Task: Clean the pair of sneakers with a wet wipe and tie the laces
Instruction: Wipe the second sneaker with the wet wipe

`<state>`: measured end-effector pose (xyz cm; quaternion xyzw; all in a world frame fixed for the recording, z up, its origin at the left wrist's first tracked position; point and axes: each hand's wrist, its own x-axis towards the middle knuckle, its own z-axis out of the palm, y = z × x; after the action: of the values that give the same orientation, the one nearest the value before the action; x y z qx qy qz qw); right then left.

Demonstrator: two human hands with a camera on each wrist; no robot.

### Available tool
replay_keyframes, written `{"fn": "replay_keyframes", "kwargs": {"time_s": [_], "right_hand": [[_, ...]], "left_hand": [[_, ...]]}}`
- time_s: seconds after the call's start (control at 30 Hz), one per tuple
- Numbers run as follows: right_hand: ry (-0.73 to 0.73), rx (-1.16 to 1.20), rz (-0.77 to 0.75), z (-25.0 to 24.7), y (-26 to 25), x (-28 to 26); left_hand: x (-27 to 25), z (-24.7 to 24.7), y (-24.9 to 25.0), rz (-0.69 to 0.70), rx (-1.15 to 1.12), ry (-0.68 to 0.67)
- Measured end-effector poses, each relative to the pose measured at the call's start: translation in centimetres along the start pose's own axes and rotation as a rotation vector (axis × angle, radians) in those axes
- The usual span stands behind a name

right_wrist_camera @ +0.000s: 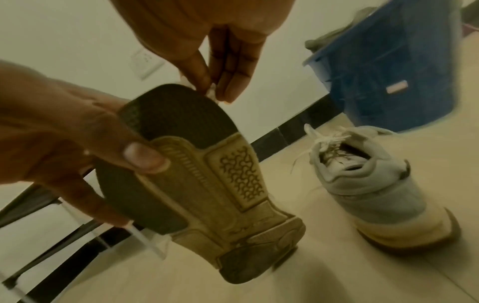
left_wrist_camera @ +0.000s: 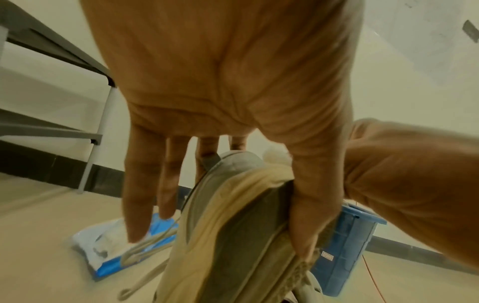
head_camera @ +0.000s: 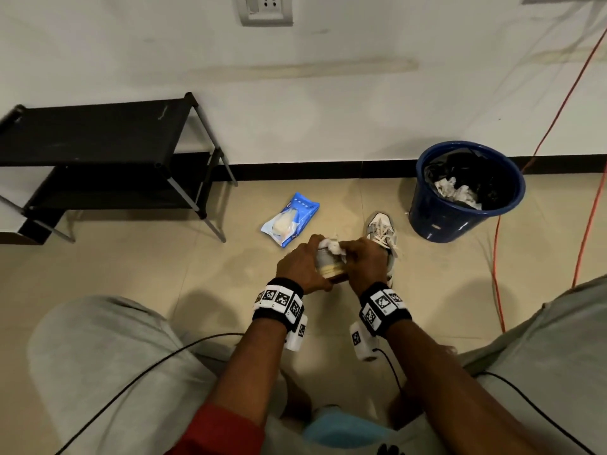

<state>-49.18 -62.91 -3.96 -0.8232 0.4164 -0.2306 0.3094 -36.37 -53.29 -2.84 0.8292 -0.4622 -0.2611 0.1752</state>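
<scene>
My left hand (head_camera: 303, 262) grips a grey sneaker (head_camera: 328, 261) held off the floor, thumb pressed on its tan and dark sole (right_wrist_camera: 207, 184), which faces the right wrist camera. At the toe end my right hand (head_camera: 359, 257) pinches a crumpled white wet wipe (head_camera: 333, 246) between thumb and fingers (right_wrist_camera: 228, 67). The laces (left_wrist_camera: 145, 248) of the held sneaker hang loose. The second sneaker (head_camera: 381, 236) stands upright on the floor just right of my hands, its laces (right_wrist_camera: 329, 139) untied.
A blue wet-wipe pack (head_camera: 290, 220) lies on the tiled floor ahead left of my hands. A blue bin (head_camera: 466, 192) holding used wipes stands at the right by the wall. A black shoe rack (head_camera: 98, 152) is at the left. An orange cable (head_camera: 499, 274) runs along the right.
</scene>
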Motion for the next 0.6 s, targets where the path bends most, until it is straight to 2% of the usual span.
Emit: {"fn": "replay_keyframes", "kwargs": {"time_s": [0.1,0.23,0.37,0.4,0.6], "right_hand": [[-0.020,0.010,-0.057,0.7,-2.4,-1.7],[-0.118,-0.120,-0.191,1.0,-3.1,-2.6],[-0.072,0.016,0.086,1.8,0.4,0.1],[-0.072,0.042,0.105,2.1,0.6,0.0],[-0.075,0.115,-0.140,2.7,-1.7,-1.9]], "left_hand": [[-0.9,-0.1,-0.7,-0.044,-0.137,0.028],[-1.6,0.1,-1.8,-0.076,-0.158,0.031],[-2.4,0.7,-1.6,-0.060,-0.132,0.048],[-2.5,0.9,-1.6,-0.048,-0.115,0.031],[-2.0,1.1,-1.9,-0.057,-0.160,0.032]]}}
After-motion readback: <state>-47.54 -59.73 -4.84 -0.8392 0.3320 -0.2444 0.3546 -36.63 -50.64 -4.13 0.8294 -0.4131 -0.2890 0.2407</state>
